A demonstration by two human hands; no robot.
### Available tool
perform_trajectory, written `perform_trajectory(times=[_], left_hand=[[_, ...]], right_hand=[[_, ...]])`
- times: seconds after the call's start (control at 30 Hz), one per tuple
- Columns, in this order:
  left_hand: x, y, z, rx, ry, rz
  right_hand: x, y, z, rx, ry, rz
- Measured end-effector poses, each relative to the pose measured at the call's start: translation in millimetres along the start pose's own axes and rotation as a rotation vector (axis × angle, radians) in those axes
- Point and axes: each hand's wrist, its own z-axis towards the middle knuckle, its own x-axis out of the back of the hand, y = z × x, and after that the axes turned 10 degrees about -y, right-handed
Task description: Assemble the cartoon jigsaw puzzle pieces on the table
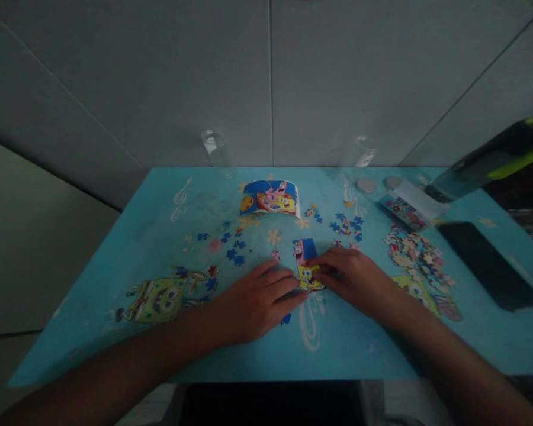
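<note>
A small joined section of a cartoon jigsaw puzzle [310, 275], blue on top and yellow below, lies between my hands near the middle of the table. My right hand [344, 269] is closed in a pinch at its right edge, thumb and index close together; whatever is between those fingertips is hidden. My left hand [266, 299] lies flat at the section's left side, fingers stretched out, with fingertips near its lower left edge. Loose blue puzzle pieces [236, 257] are scattered left of the section, and more pieces [349, 225] lie beyond my right hand. Beyond them rests a curved picture sheet [270, 197].
A heap of mixed pieces [415, 254] sits at right, with a dark phone-like slab [488, 263] beside it. Clear cylinders [217, 151] stand near the wall. Two round lids [366, 185], a printed packet [408, 207] and a dark bottle-like object with green trim [493, 157] are at back right.
</note>
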Motion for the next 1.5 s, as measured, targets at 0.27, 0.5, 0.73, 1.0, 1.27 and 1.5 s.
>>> perform_trajectory(times=[0.27,0.5,0.73,1.0,1.27,1.5], left_hand=[[-0.6,1.0,0.6,-0.006,0.033,0.005],[-0.2,1.6,1.4,0.012,0.008,-0.016],[3.5,0.9,2.2,0.019,-0.043,-0.051],[1.4,-0.2,0.8,0.012,-0.064,-0.071],[2.3,0.4,1.7,0.026,-0.064,-0.061],[0.4,-1.1,0.5,0.005,-0.065,-0.055]], right_hand=[[1.4,-2.8,0.1,-0.010,-0.006,-0.006],[1.3,-4.0,0.2,-0.007,-0.008,0.001],[1.3,-5.4,0.6,-0.021,-0.013,0.001],[0.2,-2.7,0.4,-0.033,-0.032,-0.011],[2.3,-4.9,-0.6,-0.030,-0.042,-0.030],[1.4,-5.1,-1.0,-0.027,-0.022,-0.051]])
